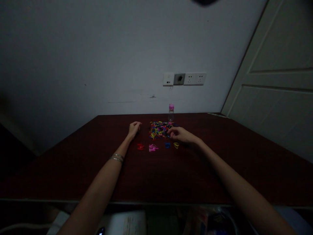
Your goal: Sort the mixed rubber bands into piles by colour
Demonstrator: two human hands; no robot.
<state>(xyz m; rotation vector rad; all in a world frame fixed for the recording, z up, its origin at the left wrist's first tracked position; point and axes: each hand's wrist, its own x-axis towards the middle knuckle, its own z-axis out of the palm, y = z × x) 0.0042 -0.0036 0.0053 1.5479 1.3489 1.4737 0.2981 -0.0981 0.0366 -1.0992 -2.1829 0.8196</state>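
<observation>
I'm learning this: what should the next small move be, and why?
Probably pinch one piece from the mixed pile with the right hand: it's at the pile's edge, and red pieces, pink pieces and blue pieces lie separately.

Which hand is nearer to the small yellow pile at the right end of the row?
Right. The right hand is just beyond the yellow pile; the left hand is well off to its left, beyond the red pile.
</observation>
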